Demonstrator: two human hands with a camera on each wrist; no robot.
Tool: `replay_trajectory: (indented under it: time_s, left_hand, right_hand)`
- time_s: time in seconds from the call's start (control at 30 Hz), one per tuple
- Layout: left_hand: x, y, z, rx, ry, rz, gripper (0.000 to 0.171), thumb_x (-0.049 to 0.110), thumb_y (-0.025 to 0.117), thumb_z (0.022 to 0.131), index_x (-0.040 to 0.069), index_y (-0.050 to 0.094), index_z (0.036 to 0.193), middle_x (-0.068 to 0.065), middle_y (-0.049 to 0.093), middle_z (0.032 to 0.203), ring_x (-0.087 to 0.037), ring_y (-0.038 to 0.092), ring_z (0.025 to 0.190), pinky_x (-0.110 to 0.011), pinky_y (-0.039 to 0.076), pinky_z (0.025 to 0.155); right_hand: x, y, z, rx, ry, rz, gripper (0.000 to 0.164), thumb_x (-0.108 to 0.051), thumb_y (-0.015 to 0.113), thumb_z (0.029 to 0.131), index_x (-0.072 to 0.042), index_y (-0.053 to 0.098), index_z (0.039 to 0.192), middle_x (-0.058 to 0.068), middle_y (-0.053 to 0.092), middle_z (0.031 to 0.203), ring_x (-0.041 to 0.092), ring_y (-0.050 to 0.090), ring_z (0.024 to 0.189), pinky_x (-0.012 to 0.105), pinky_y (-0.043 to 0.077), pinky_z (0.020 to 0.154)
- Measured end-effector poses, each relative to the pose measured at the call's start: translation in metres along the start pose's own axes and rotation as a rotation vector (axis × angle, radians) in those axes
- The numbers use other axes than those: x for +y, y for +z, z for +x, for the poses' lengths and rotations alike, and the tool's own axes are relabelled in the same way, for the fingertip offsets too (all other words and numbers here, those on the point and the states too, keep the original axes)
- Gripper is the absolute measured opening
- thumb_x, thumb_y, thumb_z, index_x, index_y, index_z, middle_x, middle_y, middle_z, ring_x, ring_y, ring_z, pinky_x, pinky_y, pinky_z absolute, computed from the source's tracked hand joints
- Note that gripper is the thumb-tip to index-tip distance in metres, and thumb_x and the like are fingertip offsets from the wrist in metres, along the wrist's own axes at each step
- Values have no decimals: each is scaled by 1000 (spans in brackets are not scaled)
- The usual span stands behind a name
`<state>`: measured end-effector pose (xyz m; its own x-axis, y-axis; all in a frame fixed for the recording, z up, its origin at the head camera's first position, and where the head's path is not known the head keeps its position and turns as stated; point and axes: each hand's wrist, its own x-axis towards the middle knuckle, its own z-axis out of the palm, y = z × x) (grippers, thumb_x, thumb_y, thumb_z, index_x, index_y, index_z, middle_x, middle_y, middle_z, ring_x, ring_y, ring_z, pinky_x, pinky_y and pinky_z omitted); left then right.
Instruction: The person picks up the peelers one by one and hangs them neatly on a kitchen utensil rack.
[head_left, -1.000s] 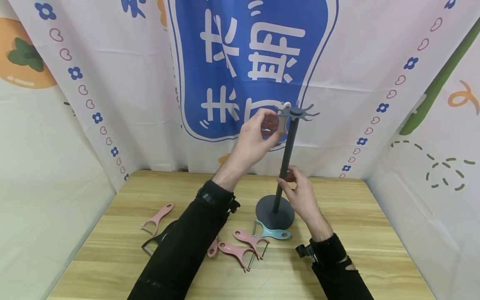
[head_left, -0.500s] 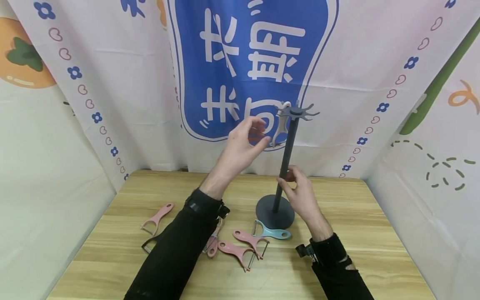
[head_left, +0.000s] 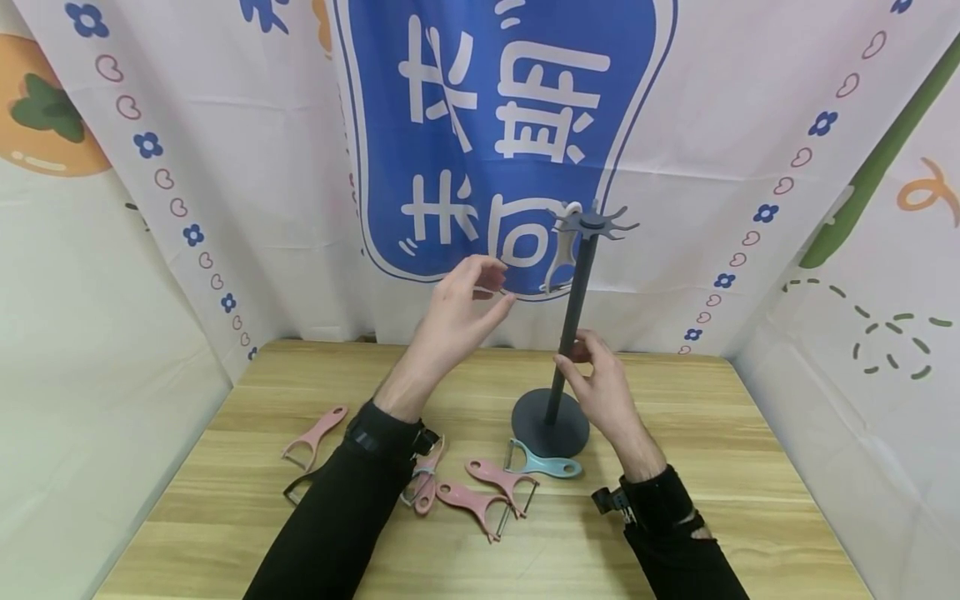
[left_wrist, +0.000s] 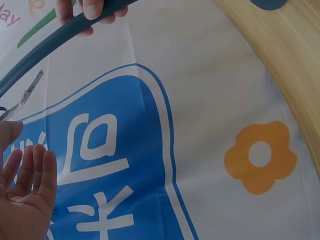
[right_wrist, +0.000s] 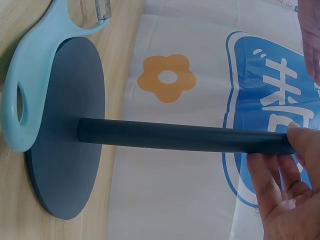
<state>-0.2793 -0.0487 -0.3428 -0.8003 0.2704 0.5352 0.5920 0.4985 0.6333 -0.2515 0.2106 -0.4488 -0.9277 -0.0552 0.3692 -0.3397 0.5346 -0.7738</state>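
Note:
A dark grey stand (head_left: pixel 573 308) with a round base and a ring of hooks on top stands upright on the table. From a left-side hook hangs a pale grey peeler (head_left: pixel 564 250), blade end down. My left hand (head_left: pixel 453 312) is in the air left of that peeler, fingers loosely bent, holding nothing. Thumb and fingers of my right hand (head_left: pixel 600 387) grip the stand's pole below its middle; the right wrist view shows them around the pole (right_wrist: pixel 175 136). A light blue peeler (head_left: pixel 551 468) lies against the front of the base.
Pink peelers (head_left: pixel 465 498) lie on the wooden table (head_left: pixel 675 508) in front of the stand, some overlapping. Another pink peeler (head_left: pixel 322 427) lies farther left. My left sleeve (head_left: pixel 330 500) partly hides a black peeler (head_left: pixel 294 490). A printed cloth (head_left: pixel 712 233) hangs behind.
My left hand has let go of the pale grey peeler, now hanging from the hook, and has moved left and down. The right hand keeps its place on the pole.

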Motion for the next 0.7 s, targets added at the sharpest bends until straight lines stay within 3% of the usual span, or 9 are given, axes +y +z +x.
replay_trajectory:
  time_s: [0.47,0.7]
  left_hand:
    - [-16,-13,-33,36,-27,98,42,13,84,110,4,68,148,-15,75,137,-32,76,128,-48,71,111]
    - [-27,-20,-52,44,-66,137,44,13,86,108,4,69,146,-16,76,138,-34,76,129,-49,69,115]
  right_hand:
    - [0,-1,0,-6,14,5,43,-15,76,116,-3,64,156,25,75,132,44,78,125,61,75,99]
    - [-1,-1,0,-10,21,7,42,-15,76,116,-4,64,156,25,75,132,44,78,125,61,76,98]
